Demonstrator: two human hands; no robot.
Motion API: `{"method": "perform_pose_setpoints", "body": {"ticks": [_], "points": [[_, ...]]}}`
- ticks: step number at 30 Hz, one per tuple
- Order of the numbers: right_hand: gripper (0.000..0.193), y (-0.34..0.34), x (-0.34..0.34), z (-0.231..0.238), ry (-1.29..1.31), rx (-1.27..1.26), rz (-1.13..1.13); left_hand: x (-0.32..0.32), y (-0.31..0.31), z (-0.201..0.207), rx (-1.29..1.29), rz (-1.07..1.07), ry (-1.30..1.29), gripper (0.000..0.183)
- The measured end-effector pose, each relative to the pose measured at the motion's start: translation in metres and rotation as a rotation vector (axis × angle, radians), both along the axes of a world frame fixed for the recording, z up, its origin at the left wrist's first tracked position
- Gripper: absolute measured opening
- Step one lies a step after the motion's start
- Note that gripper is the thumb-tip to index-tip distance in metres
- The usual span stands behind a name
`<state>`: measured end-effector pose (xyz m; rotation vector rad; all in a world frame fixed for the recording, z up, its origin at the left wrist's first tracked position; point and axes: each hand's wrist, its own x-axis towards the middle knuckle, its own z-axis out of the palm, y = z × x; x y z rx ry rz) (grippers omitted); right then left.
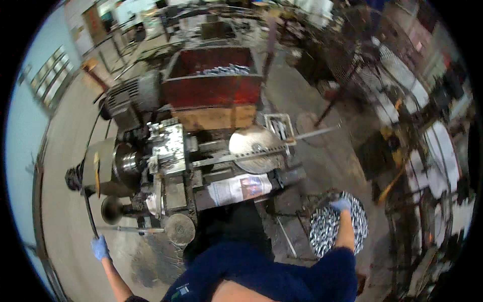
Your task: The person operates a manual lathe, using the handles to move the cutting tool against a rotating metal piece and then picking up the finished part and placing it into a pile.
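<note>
My left hand (pixel 100 247), in a blue glove, is closed round the lower end of a long dark lever (pixel 90 214) at the left of a metal lathe-like machine (pixel 168 146). Far to the right, my right hand (pixel 341 205), gloved in blue too, is at the far part of a round container heaped with small shiny metal pieces (pixel 338 231). Its fingers are blurred among the pieces, so their grip does not show. A chuck-like spindle (pixel 126 160) sits on the machine near the lever.
Behind the machine stands a red metal bin (pixel 214 90) with shiny pieces inside. A round metal disc (pixel 255 149) and a perforated bar (pixel 216 160) lie across the machine. Printed paper (pixel 240 189) covers its front. A large fan (pixel 370 53) stands at the back right.
</note>
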<state>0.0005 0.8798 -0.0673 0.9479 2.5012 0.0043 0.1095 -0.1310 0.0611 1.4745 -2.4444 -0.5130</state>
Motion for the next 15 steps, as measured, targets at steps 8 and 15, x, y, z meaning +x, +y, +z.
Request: {"method": "perform_pose_setpoints", "body": {"ticks": [8,15], "points": [[0.023,0.017,0.007,-0.033,0.910,-0.491,-0.145,0.005,0.017,-0.012,-0.035,0.095,-0.034,0.037],[0.035,-0.272,-0.082,0.192,0.927,-0.883,0.471,0.004,0.030,0.013,0.118,0.053,0.067,0.036]]}}
